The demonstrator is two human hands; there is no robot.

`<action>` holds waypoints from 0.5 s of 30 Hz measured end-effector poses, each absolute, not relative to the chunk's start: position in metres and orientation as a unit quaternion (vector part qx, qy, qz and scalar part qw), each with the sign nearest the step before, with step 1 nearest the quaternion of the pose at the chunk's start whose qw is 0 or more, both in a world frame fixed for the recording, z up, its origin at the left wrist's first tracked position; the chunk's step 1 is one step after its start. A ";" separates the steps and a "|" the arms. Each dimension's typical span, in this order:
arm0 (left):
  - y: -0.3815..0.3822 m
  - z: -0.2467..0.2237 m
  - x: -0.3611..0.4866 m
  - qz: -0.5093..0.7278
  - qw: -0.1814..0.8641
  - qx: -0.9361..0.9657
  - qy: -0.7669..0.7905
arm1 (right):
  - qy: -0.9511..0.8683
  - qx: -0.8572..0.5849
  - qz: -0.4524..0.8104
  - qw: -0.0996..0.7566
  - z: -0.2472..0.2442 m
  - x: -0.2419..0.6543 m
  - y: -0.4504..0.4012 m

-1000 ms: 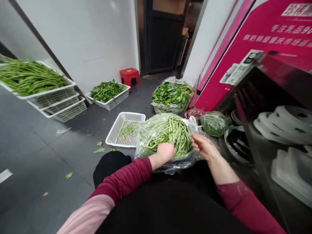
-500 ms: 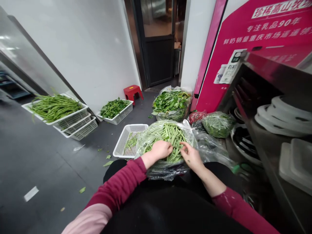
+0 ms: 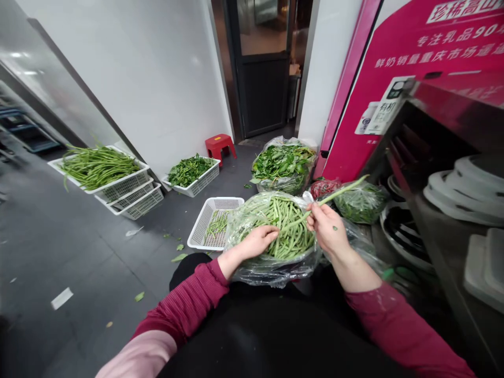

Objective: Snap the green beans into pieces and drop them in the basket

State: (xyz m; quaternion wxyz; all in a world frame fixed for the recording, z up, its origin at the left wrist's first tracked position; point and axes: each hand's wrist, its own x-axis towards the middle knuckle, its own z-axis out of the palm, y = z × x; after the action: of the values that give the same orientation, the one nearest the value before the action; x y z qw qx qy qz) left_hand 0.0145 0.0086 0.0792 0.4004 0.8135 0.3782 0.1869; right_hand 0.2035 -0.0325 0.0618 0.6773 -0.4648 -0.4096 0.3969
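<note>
One long green bean (image 3: pixel 343 191) held slantwise above a heap of green beans (image 3: pixel 293 242).
Pale green, slender and nearly straight, it rises from near left to far right, its far tip reaching past the heap's right side. The other beans lie whole and tightly packed in an open clear plastic bag (image 3: pixel 268 275), whose crinkled film partly covers those at left.

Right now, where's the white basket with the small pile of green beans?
In the head view, the white basket sits on the floor left of centre, just left of the clear plastic bag of green beans.
</note>
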 end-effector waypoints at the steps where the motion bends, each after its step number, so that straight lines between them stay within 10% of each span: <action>1: 0.005 0.073 0.015 0.175 0.400 0.817 0.377 | -0.383 -0.445 0.422 0.691 0.067 0.205 -0.035; 15: -0.021 0.069 0.005 0.139 0.462 0.801 0.353 | -0.276 -0.482 0.443 0.704 0.047 0.228 -0.045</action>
State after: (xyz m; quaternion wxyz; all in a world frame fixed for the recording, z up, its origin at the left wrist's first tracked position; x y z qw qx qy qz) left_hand 0.0050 -0.0209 0.0690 0.4624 0.8012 0.3533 0.1392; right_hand 0.2279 -0.0453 0.0465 0.7035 -0.4822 -0.2763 0.4429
